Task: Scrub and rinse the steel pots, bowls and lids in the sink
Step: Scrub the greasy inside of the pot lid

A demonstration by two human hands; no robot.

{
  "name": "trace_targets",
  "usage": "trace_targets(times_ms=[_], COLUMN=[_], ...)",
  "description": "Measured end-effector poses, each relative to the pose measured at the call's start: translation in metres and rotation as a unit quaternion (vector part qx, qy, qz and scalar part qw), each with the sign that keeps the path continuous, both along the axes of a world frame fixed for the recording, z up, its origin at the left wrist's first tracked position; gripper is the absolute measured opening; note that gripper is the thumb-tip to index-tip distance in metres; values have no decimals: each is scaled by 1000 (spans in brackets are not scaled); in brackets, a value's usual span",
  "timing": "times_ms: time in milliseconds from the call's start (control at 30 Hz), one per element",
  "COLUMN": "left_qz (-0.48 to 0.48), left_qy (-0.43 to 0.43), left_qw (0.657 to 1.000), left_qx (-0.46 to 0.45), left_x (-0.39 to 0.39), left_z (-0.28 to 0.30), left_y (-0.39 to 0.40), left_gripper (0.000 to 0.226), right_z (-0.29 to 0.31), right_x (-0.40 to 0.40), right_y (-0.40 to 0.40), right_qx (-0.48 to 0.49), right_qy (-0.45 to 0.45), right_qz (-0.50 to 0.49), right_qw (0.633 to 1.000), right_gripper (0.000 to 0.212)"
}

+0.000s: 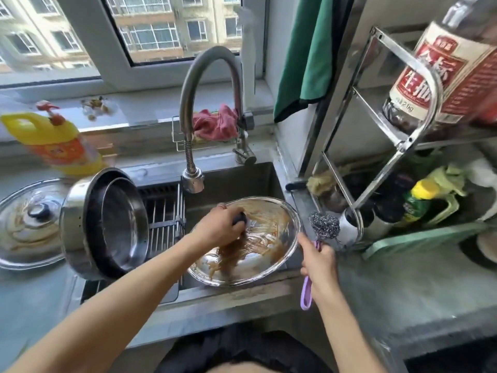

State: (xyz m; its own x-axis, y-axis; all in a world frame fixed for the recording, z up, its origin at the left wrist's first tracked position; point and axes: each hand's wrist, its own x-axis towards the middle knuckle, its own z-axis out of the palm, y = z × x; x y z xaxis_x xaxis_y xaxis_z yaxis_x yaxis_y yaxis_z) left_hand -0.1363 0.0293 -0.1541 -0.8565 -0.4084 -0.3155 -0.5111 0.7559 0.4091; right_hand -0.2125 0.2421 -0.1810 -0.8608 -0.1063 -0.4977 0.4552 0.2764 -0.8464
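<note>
Two hands are gripping: left hand clutching the greasy lid's knob over the sink, right hand holding the steel-wool scrubber; slippage is likely.

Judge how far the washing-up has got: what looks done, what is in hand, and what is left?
Nothing looks finished. In hand: the left hand grips the knob of a lid smeared with brown sauce over the sink, while the right hand holds a steel scourer, not yet on it. Left: a second dirty lid on the counter and the stacked pots; the tap shows no water.
</note>
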Motion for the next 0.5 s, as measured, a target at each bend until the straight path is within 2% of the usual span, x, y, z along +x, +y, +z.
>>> trace_targets(times_ms=[167, 267, 333, 433, 500], left_qz=[43, 92, 160, 326, 436], left_qy=[52, 86, 114, 139, 140], left_qw=[998, 991, 979, 932, 874], left_qx=[-11, 34, 59, 81, 161], left_x=[-3, 1, 11, 39, 58], left_z=[-20, -32, -37, -53, -60], left_y=[-7, -14, -19, -28, -25], left_gripper=[47, 50, 48, 47, 51], right_z=[-14, -21, -25, -35, -38], right_x=[-3, -5, -7, -8, -9], right_y=[-14, -28, -36, -47, -48], right_qx=[-74, -101, -103, -104, -113], right_qy=[-60, -78, -85, -116, -125], right_qz=[-11, -41, -66, -95, -108], right_qw=[995, 991, 989, 983, 980], right_gripper=[19, 19, 19, 18, 18])
